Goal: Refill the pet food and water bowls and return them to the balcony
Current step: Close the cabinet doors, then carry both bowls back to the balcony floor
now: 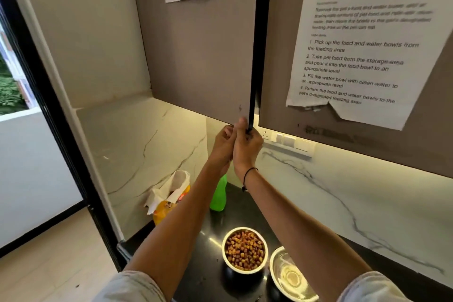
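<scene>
Both hands, left hand (224,141) and right hand (246,147), grip closed on the cabinet door (196,56) edge, and dropping elbows could tip the full food bowl (244,250) and water bowl (290,274) on the counter (213,240) below.

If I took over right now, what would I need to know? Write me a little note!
Both hands are up at the bottom corner of the cabinet door: left hand and right hand grip its edge; neither holds a bowl.
The food bowl is full of kibble on the black counter. The water bowl sits beside it with clear liquid inside. The food bag and green bottle stand behind.
Left: let go of the door, carry both bowls to the balcony.
</scene>
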